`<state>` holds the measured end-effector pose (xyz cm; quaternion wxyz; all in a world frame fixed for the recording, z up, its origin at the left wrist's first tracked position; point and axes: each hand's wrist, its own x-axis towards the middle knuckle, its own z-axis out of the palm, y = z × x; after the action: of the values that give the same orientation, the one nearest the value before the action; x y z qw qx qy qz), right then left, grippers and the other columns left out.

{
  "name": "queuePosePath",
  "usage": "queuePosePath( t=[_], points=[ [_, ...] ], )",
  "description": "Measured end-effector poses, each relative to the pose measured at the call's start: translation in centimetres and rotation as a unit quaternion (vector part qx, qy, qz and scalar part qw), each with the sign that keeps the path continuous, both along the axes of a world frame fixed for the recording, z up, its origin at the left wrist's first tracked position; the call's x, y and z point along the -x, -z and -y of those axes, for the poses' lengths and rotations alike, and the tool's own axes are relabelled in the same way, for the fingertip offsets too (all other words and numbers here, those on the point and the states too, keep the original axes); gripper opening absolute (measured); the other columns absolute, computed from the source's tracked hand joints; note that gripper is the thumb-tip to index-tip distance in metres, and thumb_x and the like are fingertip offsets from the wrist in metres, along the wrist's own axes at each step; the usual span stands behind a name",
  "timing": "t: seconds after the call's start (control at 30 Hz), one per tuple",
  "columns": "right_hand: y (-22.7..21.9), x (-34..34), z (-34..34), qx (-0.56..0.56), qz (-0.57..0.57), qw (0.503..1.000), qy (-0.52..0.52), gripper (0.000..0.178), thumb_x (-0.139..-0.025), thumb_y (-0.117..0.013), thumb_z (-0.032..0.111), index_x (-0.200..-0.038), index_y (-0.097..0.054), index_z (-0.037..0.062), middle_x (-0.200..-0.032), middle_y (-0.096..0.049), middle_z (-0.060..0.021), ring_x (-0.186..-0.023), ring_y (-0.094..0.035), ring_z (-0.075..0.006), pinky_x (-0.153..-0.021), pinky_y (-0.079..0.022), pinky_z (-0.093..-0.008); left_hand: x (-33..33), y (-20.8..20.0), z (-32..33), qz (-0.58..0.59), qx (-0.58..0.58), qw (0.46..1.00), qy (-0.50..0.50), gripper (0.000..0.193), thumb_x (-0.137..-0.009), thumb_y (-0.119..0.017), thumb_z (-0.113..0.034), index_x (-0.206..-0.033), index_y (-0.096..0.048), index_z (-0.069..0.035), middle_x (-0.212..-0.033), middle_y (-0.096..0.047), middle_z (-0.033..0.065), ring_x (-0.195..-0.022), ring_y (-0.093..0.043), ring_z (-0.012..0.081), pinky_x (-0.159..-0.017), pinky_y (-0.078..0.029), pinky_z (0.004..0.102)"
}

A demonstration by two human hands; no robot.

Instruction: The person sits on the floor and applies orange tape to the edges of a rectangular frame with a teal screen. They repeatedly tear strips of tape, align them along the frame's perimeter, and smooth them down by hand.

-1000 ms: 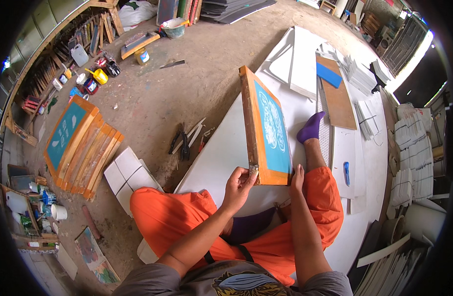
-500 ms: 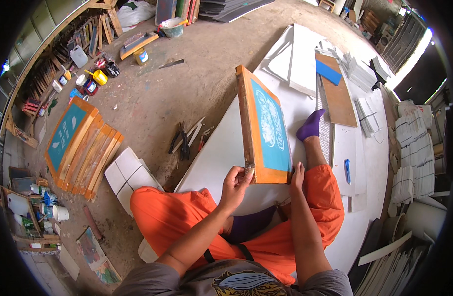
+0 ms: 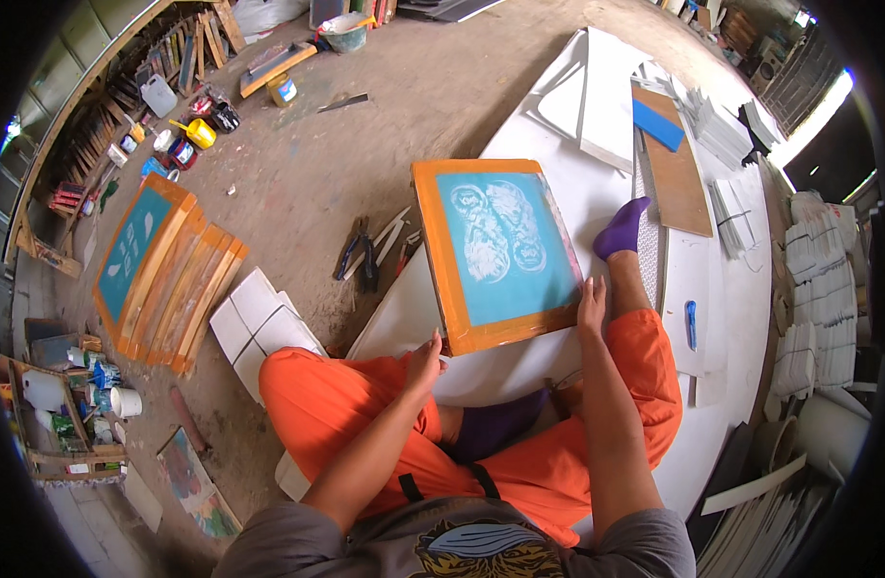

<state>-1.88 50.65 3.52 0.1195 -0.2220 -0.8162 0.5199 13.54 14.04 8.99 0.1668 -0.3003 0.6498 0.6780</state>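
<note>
Between my hands, above my crossed legs, is a screen printing frame [image 3: 505, 328]. It has an orange-brown border and a teal mesh with two whitish sole-shaped patterns. My left hand [image 3: 425, 363] grips its near left corner, with part of the fingers hidden under the wood. My right hand [image 3: 592, 306] presses against the near right edge, fingers pointing away from me and the thumb side along the wood. The frame tilts, its patterned face toward me. To my left stands a stack of similar frames [image 3: 178, 299], the outermost one teal with pale shapes.
Under my legs lies a large white sheet [image 3: 520, 376]. Ahead to the right are a brown board [image 3: 676, 183], a blue block [image 3: 658, 125] and a blue cutter knife [image 3: 691, 326]. Black-handled pliers [image 3: 367, 260] lie left of the sheet. A tied white bundle [image 3: 261, 313] sits by my left knee.
The printing frame has turned from nearly edge-on to face me and swung left, its far end lower. My left hand has shifted slightly left and down at its corner.
</note>
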Motion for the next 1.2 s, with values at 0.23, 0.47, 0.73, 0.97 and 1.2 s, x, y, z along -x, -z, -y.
queuePosePath(
  t=[0.23,0.47,0.73,0.97,1.2],
  points=[
    [-1.9,-0.9,-0.7,-0.025,0.006,0.998,-0.055,0.069,-0.106,-0.054,0.042,-0.158,-0.036,0.0001,-0.149,-0.052,-0.0257,-0.135,-0.054,-0.0368,-0.114,-0.04,-0.0423,1.3,-1.0,-0.5,0.025,0.204,0.937,0.281,0.09,-0.095,-0.041,-0.081,-0.093,-0.075,0.003,-0.09,-0.074,0.0177,-0.079,-0.071,0.0311,-0.074,-0.056,0.0437],
    [-7.2,-6.8,3.8,-0.079,0.131,0.982,0.112,0.064,-0.101,-0.061,0.043,-0.137,-0.044,-0.0079,-0.128,-0.06,-0.0315,-0.124,-0.058,-0.044,-0.106,-0.044,-0.0471,12.5,-0.3,5.9,-0.063,0.255,0.96,0.093,0.082,-0.092,-0.05,-0.078,-0.076,-0.065,0.001,-0.077,-0.068,0.0195,-0.077,-0.067,0.0311,-0.072,-0.05,0.045],
    [-4.1,-8.0,5.6,0.315,0.222,0.918,0.097,0.058,-0.104,-0.056,0.046,-0.139,-0.043,0.0011,-0.114,-0.065,-0.0221,-0.086,-0.072,-0.0321,-0.072,-0.062,-0.0464,28.4,0.2,10.7,-0.161,0.244,0.956,0.005,0.075,-0.107,-0.037,-0.062,-0.134,-0.06,0.004,-0.14,-0.06,0.0243,-0.133,-0.055,0.0378,-0.108,-0.044,0.0444],
    [-4.3,-8.3,5.5,0.251,0.199,0.944,0.078,0.047,-0.106,-0.054,0.041,-0.138,-0.048,0.0071,-0.116,-0.064,-0.0116,-0.086,-0.069,-0.0224,-0.074,-0.061,-0.0384,34.9,3.2,10.0,-0.201,0.137,0.965,0.095,0.076,-0.108,-0.03,-0.064,-0.151,-0.05,-0.005,-0.159,-0.045,0.0179,-0.148,-0.041,0.0308,-0.12,-0.033,0.0421],
    [-4.3,-0.8,3.3,0.223,0.199,0.954,-0.031,0.053,-0.105,-0.055,0.047,-0.137,-0.058,0.0046,-0.1,-0.062,-0.0104,-0.083,-0.066,-0.0192,-0.073,-0.057,-0.0352,29.1,1.8,16.5,-0.221,0.259,0.938,0.065,0.071,-0.107,-0.035,-0.062,-0.143,-0.057,-0.004,-0.148,-0.057,0.0178,-0.14,-0.05,0.031,-0.116,-0.037,0.0404]
  ],
)
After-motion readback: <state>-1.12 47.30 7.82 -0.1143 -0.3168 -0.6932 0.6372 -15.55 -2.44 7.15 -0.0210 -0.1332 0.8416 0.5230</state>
